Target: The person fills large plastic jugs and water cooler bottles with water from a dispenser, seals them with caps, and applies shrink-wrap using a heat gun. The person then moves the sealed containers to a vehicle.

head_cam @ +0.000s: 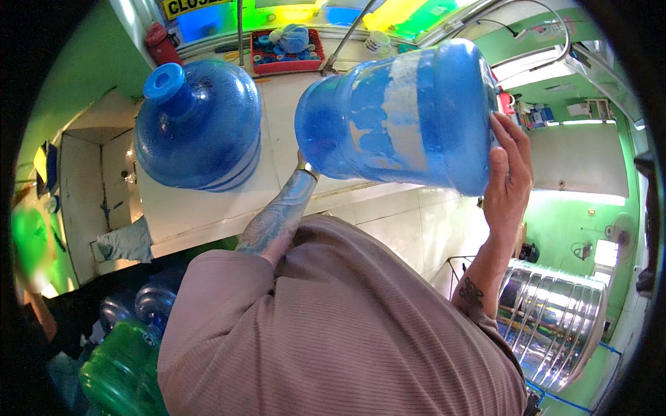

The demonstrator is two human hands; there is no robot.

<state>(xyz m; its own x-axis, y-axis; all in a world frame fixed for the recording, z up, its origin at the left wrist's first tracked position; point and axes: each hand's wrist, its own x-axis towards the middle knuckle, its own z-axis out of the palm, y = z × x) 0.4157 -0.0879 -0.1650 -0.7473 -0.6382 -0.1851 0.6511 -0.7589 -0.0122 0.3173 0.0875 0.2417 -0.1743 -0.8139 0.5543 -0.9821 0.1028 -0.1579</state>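
A large blue plastic water jug (437,119), with a torn pale label band, is held on its side above the white tiled counter (278,122). My right hand (510,166) presses against its flat base, fingers spread along the edge. My left hand (302,158) reaches under the opposite end; the jug hides most of it, fingers included. The held jug's mouth is out of sight. To the left, a second blue water jug (203,130) stands upright on the counter with a blue cap (164,83) on its neck.
A red plastic basket (289,66) of blue caps sits at the window ledge, near a red flask (160,42) and a white mug (377,41). Green jug (119,364) and clear jugs stand low left. A ribbed steel tank (551,322) is at right. A person (34,249) is far left.
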